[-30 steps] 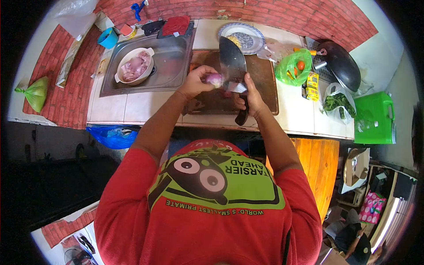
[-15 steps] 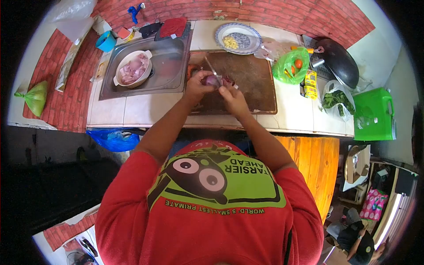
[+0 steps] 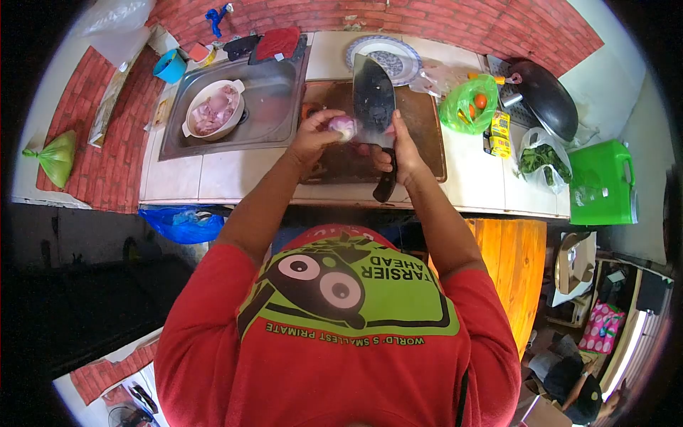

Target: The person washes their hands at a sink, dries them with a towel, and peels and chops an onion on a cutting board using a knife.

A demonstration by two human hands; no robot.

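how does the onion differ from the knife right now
The onion is small and rounded; the knife is larger, long and broad-bladed. The onion is purple and pale, while the knife looks mostly dark. The left hand holds the onion, and the right hand holds the knife. Both are hand-held.

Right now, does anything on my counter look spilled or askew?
Nothing clearly stands out: meat sits inside its dish in the sink, your left hand holds the onion and your right hand the knife.
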